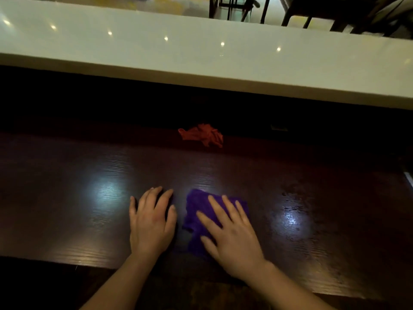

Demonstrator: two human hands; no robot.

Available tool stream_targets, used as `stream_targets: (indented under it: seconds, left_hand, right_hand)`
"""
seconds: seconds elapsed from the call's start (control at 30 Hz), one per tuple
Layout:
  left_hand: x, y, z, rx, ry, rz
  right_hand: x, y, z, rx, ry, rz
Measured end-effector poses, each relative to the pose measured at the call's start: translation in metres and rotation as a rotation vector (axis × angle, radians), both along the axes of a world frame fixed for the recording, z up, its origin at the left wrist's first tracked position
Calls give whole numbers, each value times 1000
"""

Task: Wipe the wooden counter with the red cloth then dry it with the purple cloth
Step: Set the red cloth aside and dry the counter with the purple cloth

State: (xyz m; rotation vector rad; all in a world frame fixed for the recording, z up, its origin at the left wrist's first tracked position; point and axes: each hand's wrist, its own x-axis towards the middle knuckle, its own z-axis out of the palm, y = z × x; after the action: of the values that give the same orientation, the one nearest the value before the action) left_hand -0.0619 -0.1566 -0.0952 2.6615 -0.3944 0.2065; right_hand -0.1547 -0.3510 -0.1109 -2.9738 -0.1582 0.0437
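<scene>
The dark wooden counter [89, 186] runs across the view, glossy with light reflections. A purple cloth [196, 211] lies flat on it near the front edge. My right hand [232, 233] presses flat on top of the purple cloth, fingers spread. My left hand [149, 222] rests flat on the bare wood just left of the cloth, holding nothing. A crumpled red cloth [202, 135] sits at the back of the counter, apart from both hands.
A raised white ledge [201, 63] runs along the far side above the wooden counter. Beyond it stand dark chair and table legs [234, 7] on a pale floor. Wet-looking streaks [290, 195] show on the wood at the right.
</scene>
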Motion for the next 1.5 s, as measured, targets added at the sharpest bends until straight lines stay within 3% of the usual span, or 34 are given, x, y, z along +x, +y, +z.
stream_targets:
  seconds: [0.1,0.2,0.3,0.43,0.53,0.6,0.7,0.8,0.87,0.93,1.03,1.17,1.27,1.33,1.43,1.5]
  left_hand:
    - [0,0,0,67,35,-42]
    - [1,-2,1,166,76,-78]
    - [1,-3,-3,276,104,-88]
    - [-2,-10,-1,400,60,-140]
    - [-17,-25,5,392,68,-190]
    - [-32,-39,8,353,75,-245]
    - [-52,-66,3,330,92,-306]
    - [-62,-93,-4,338,118,-308]
    - [-66,-103,-7,358,123,-299]
    - [-67,-105,-11,359,116,-290]
    - [-66,-99,-14,341,125,-271]
    - [-64,-103,-13,358,133,-262]
    - [-63,-106,-12,354,134,-258]
    - [-64,-105,-12,351,140,-261]
    - [-63,-107,-8,344,137,-253]
    - [-64,-105,-8,351,143,-246]
  right_hand:
    - [-24,-65,4,-112,22,-69]
    - [14,-112,18,-121,81,-406]
    - [54,-87,23,-45,126,-642]
    - [1,-19,12,-31,25,-365]
    - [-81,-30,6,-27,45,-150]
    - [-114,-75,7,-93,52,-208]
    - [-122,-132,19,-168,95,-515]
    - [-87,-119,25,-115,132,-753]
    - [-75,-87,22,-108,86,-673]
    - [-88,-64,11,-98,49,-444]
    - [-126,-102,9,-107,70,-276]
    - [-145,-220,22,-172,100,-793]
    - [-114,-232,30,-82,162,-1080]
    - [-94,-191,26,-94,132,-1004]
    - [-93,-127,19,-106,77,-632]
    - [-110,-133,17,-112,89,-437]
